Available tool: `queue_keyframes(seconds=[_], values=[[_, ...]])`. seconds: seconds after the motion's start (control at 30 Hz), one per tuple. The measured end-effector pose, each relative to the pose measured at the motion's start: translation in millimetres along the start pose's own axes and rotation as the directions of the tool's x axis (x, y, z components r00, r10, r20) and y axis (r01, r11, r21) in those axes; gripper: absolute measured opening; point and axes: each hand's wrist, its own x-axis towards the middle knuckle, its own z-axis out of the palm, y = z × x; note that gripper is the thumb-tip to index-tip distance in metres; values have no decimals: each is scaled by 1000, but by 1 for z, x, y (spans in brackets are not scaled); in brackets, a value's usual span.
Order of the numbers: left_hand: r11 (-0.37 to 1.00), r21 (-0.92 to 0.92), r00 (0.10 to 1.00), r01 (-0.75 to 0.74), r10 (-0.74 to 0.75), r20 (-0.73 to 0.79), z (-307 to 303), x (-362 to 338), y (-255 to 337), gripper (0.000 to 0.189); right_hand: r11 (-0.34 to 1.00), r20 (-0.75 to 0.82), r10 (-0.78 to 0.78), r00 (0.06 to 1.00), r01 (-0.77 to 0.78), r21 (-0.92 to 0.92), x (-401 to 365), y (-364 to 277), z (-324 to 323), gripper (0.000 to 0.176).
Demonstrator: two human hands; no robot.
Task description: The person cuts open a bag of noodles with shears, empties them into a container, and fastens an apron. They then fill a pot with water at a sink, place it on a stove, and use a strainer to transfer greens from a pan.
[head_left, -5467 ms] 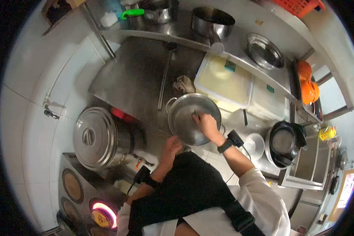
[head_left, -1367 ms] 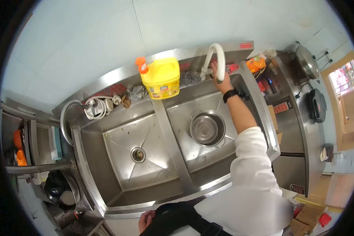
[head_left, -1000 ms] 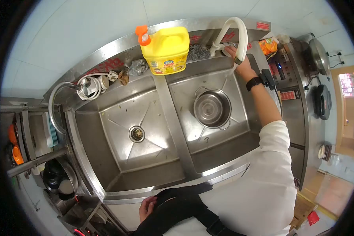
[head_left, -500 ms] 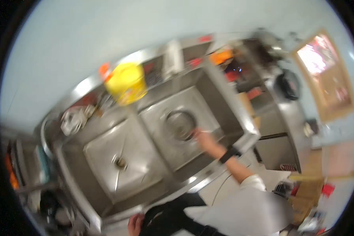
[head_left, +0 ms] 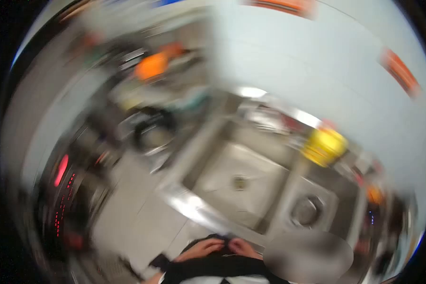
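Observation:
Both my hands are close together at the bottom, in front of my dark clothing (head_left: 222, 270). My left hand (head_left: 204, 248) lies against the dark cloth with its fingers stretched toward the right one. Facing it, my right hand (head_left: 243, 247) is also against the cloth; its fingers are smeared by motion. No object shows clearly in either hand. Just ahead is a double metal sink (head_left: 189, 202). A round metal dish (head_left: 306, 210) sits in its right basin, apart from my hands.
On the sink's back ledge stands a yellow tub (head_left: 324, 146), with a crumpled pale bundle (head_left: 266, 118) to its left. A dark round pan (head_left: 155, 132) is on the left side. Pale floor tiles (head_left: 137, 203) show beside the sink. A grey blurred oval covers the lower right.
My view has swung left, so the sink appears farther right. The hand that was at the round dish has left the sink; my two hands are together at my front.

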Motion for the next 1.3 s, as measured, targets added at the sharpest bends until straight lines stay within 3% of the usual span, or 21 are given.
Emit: queue_keyframes(seconds=[0.03, 0.07, 0.17, 0.23, 0.3, 0.37, 0.5, 0.57, 0.6, 0.63, 0.73, 0.77, 0.83, 0.87, 0.97, 1.0, 1.03, 1.1, 1.23, 1.3], values=[[990, -112, 996, -82, 78, -40, -1, -16, -19, 36, 988, -14, 120, 993, -119, 95, -3, 34, 12, 17], [991, -46, 988, -129, 124, -95, -5, -36, -14, 36, 986, -33, -166, 986, 166, -9, 1, 47, 16, 15], [967, -152, 928, -203, 141, -344, -33, -85, -56, 37, 955, 286, -233, 929, 274, -111, 40, 33, 36, 17], [924, -226, 859, -309, 169, -484, -47, -145, -64, 34, 996, 289, 30, 957, -6, -84, 54, -3, 79, 16], [869, -300, 782, -393, 145, -606, -64, -196, -96, 33, 993, 330, 101, 939, -75, -89, 68, -47, 147, 16], [801, -343, 690, -491, 117, -715, -84, -251, -130, 31, 993, 462, 58, 885, -1, -122, 95, -58, 216, 15], [809, -237, 453, -538, 41, -891, -92, -351, -202, 30, 944, 657, -7, 754, 223, -245, 108, -119, 361, 12], [805, -208, 351, -556, 0, -936, -95, -395, -218, 29, 949, 796, 17, 605, 241, -203, 117, -131, 423, 12], [766, -261, 305, -588, -89, -948, -94, -413, -218, 29, 948, 830, 33, 557, 246, -203, 116, -142, 449, 13], [723, -309, 266, -618, -177, -948, -97, -432, -220, 28, 947, 840, 38, 542, 249, -204, 119, -142, 473, 13], [653, -310, 200, -691, -240, -950, -115, -471, -234, 27, 929, 931, 113, 346, 296, -222, 138, -134, 537, 12], [647, -311, 194, -697, -248, -949, -125, -482, -243, 27, 927, 933, 122, 338, 297, -228, 143, -132, 558, 12], [575, -219, 20, -789, -333, -943, -150, -499, -265, 23, 868, 945, 166, 280, 414, -275, 157, -129, 596, 11], [556, -214, 4, -803, -354, -935, -163, -508, -278, 23, 861, 948, 191, 255, 421, -286, 165, -129, 615, 11], [649, 4, -267, -761, -307, -914, -203, -543, -321, 23, 833, 968, 205, 145, 494, -250, 196, -133, 682, 10], [715, 28, -355, -698, -312, -881, -215, -557, -332, 22, 843, 972, 185, 143, 485, -232, 207, -135, 706, 10], [707, 32, -388, -706, -349, -853, -228, -569, -352, 22, 853, 977, 157, 142, 479, -207, 219, -141, 731, 10], [838, 0, -549, -546, -358, -755, -256, -595, -386, 21, 796, 974, 211, 88, 563, -223, 245, -157, 781, 9], [832, -130, -638, -539, -504, -583, -291, -678, -414, 21, 808, 988, 156, 4, 575, -130, 286, -189, 880, 8], [840, -149, -774, -521, -539, -332, -307, -710, -448, 19, 767, 984, 168, -58, 635, -94, 303, -203, 927, 8]])
